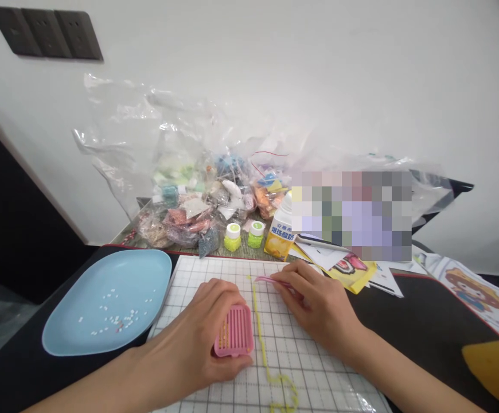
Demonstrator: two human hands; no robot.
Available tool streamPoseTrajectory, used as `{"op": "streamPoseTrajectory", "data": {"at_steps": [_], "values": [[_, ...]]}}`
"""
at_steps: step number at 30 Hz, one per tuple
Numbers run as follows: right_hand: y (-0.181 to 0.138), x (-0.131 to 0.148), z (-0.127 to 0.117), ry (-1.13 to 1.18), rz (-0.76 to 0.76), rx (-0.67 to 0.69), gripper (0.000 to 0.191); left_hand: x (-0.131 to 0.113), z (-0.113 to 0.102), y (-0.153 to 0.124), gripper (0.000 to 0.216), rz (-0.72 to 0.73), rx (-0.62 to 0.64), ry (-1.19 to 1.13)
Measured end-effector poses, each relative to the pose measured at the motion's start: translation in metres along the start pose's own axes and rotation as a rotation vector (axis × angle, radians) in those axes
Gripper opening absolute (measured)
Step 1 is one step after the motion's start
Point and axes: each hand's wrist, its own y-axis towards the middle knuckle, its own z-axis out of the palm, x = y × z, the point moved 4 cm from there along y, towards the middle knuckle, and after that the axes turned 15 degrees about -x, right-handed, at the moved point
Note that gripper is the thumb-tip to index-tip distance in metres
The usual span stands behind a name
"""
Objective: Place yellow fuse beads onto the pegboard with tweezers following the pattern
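On the gridded mat (215,268), your left hand (202,338) is curled around the pink bead tray (233,331), fingers closed on its top. Your right hand (318,307) pinches pink tweezers (271,280) beside the yellow bead strand (263,353); the blue plate (141,272) lies just left of the mat

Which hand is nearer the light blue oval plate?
Left. The left hand sits just right of the plate; the right hand lies farther right, beyond the pink ridged tray.

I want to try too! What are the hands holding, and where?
Left hand grips the pink tray by its left side; right hand pinches a pink tool behind its tip.
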Motion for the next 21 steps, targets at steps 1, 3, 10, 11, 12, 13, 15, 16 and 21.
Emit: {"op": "streamPoseTrajectory", "data": {"at_steps": [1, 3, 10, 11, 12, 13, 15, 16, 21], "values": [[0.0003, 0.0005, -0.0001, 0.006, -0.004, 0.003, 0.021, -0.0001, 0.0002, 0.0001, 0.049, 0.006, -0.001, 0.001], [0.0012, 0.0012, -0.0003, 0.015, -0.013, 0.006, 0.021, -0.0002, 0.0006, 0.0005, 0.05, 0.015, -0.001, 0.0], [0.0012, 0.0022, 0.0, 0.01, -0.042, -0.001, 0.019, 0.0001, 0.0013, 0.0024, 0.052, 0.018, 0.005, 0.002], [0.0008, 0.0021, 0.0003, 0.008, -0.043, -0.002, 0.02, 0.0, 0.0011, 0.0022, 0.052, 0.022, 0.003, 0.002], [0.0004, 0.002, 0.0005, 0.007, -0.043, -0.002, 0.02, 0.0, 0.001, 0.0019, 0.052, 0.024, 0.002, 0.001], [0.0002, 0.0018, 0.0008, 0.008, -0.041, 0.0, 0.02, 0.0001, 0.0009, 0.0017, 0.051, 0.023, 0.0, -0.001], [0.0, 0.0018, 0.0011, 0.011, -0.038, 0.006, 0.021, 0.0004, 0.0008, 0.0013, 0.05, 0.017, 0.0, -0.007], [0.0001, 0.002, 0.0011, 0.012, -0.04, 0.009, 0.021, 0.0004, 0.0008, 0.0013, 0.05, 0.014, 0.0, -0.009], [0.0011, 0.0033, 0.0, 0.011, -0.063, -0.008, 0.02, -0.0003, 0.0, 0.0015, 0.047, 0.011, -0.018, -0.003]]}}
